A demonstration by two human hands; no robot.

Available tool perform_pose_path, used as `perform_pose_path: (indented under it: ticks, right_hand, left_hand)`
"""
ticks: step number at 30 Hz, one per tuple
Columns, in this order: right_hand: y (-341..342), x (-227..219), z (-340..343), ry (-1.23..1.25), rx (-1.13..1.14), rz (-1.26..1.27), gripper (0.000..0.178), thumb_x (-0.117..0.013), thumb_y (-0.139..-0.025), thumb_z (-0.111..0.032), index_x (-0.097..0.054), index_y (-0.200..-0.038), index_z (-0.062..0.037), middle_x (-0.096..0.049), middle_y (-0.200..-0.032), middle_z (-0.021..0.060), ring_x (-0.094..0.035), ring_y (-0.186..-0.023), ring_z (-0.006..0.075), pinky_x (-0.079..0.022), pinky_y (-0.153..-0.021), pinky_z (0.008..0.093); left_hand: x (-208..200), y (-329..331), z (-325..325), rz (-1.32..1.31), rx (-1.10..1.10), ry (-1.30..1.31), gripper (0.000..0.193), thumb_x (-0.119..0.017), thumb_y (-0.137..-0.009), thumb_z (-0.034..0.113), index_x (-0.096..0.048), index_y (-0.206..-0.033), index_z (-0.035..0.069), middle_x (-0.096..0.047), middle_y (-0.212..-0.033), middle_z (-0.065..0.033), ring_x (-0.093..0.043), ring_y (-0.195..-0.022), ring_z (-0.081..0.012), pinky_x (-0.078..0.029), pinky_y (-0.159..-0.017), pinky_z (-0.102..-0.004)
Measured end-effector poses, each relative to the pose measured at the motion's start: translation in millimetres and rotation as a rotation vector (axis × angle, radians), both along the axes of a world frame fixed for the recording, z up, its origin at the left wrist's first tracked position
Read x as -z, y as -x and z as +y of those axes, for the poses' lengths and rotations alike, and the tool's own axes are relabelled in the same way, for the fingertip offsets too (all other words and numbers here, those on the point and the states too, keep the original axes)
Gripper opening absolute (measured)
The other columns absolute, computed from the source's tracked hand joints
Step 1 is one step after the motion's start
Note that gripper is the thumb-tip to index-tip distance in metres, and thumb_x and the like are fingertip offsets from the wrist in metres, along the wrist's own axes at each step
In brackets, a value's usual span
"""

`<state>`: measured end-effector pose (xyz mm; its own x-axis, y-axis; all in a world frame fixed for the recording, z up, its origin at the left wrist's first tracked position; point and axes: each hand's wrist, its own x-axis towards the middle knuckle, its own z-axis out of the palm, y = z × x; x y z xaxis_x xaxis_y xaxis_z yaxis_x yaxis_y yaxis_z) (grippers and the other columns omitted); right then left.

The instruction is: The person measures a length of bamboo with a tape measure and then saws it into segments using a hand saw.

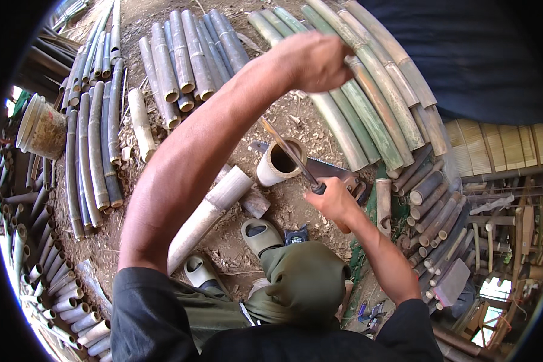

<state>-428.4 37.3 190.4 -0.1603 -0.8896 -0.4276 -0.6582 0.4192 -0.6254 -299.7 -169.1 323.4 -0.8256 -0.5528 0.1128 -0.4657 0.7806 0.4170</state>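
The right hand (335,202) has its grip wrapped around the handle of a long knife (286,151), whose blade crosses the open mouth of an upright bamboo tube (270,172) on the dirt ground (223,241). Beyond, the left hand (317,60) is raised, fingers curled shut; whether it holds anything cannot be told. Cut bamboo poles (187,54) lie beyond.

Only package I can spot is a small dark packet (296,234) with pale print. It's lying on the dirt ground (235,253), right beside the green sandal (260,236).

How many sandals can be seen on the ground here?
2. One green sandal lies on the dirt just below the short upright bamboo tube; the other sandal sits lower left, beside the long pale bamboo pole. None looks hidden.
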Motion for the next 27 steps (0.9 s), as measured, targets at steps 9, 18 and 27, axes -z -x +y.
perform_pose_path:
  ticks: [9,18,27]
  right_hand:
    - [-19.6,-4.0,4.7,-0.085,-0.099,-0.031,0.047,-0.072,-0.077,-0.032,-0.067,-0.096,0.0098,-0.069,-0.075,0.0213,-0.069,-0.068,0.0294,-0.053,-0.067,0.0437]
    - [48.4,32.1,-17.7,0.012,-0.02,-0.045,0.021,-0.063,-0.077,-0.021,-0.067,-0.077,-0.001,-0.064,-0.063,0.0084,-0.058,-0.054,0.0149,-0.046,-0.051,0.0338]
    - [70.3,51.0,-36.8,-0.057,-0.134,0.202,0.028,-0.069,-0.078,-0.025,-0.065,-0.085,0.0017,-0.07,-0.08,0.0215,-0.069,-0.07,0.0356,-0.054,-0.067,0.0456]
  left_hand:
    - [132.1,-39.6,-16.3,-0.067,-0.156,-0.118,0.062,-0.031,-0.103,0.054,-0.058,-0.133,0.006,-0.059,-0.134,-0.0179,-0.053,-0.128,-0.032,-0.034,-0.115,-0.051]
    - [110.7,-40.2,-9.6,-0.472,0.205,0.309,0.018,-0.055,-0.099,0.02,-0.064,-0.086,0.01,-0.055,-0.066,-0.0066,-0.061,-0.063,-0.0142,-0.053,-0.045,-0.0315]
    - [188.8,-43.5,-4.9,-0.196,-0.282,0.515,0.052,-0.05,-0.084,-0.007,-0.057,-0.134,0.009,-0.026,-0.158,-0.0185,-0.026,-0.147,-0.0334,-0.02,-0.121,-0.0546]
